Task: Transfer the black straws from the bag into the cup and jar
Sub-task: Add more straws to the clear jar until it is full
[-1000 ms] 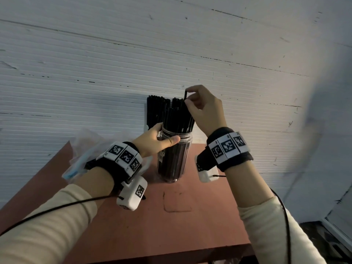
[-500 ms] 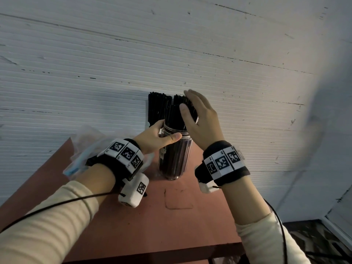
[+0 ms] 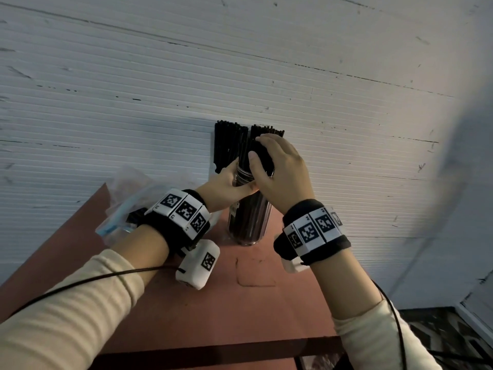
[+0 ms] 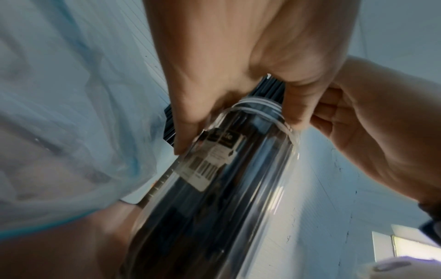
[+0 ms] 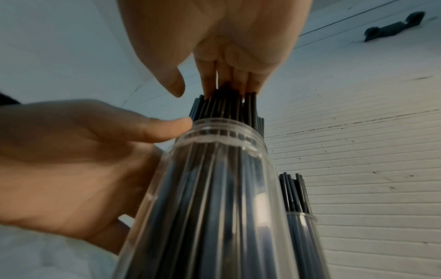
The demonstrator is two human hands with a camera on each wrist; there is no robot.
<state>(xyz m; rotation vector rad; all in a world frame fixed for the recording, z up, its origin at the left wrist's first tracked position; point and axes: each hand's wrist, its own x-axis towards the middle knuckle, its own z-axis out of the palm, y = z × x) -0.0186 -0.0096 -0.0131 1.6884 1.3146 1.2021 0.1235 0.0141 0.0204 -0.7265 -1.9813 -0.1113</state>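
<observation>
A clear jar [image 3: 249, 222] packed with black straws [image 3: 268, 130] stands on the reddish table [image 3: 266, 311]. My left hand [image 3: 240, 178] grips the jar's neck, thumb in front and fingers behind. My right hand [image 3: 260, 150] lies on top of the straws. In the right wrist view its straight fingers [image 5: 229, 79] press on the straw tips [image 5: 226, 107], with the thumb held apart. Behind the jar a clear cup [image 5: 300, 236] holds more black straws [image 3: 229, 145]. The plastic bag [image 3: 125, 198] lies at the left, partly hidden by my left wrist.
A white ribbed wall [image 3: 346, 116] rises right behind the jar and cup. The table's front edge [image 3: 213, 351] is close to me and its right edge drops to a dark floor [image 3: 440, 332]. A cable trails from each wrist.
A second ago my right hand pinched one straw above the jar. It has let go, flattened and come down onto the straw tops. My left hand stays on the jar.
</observation>
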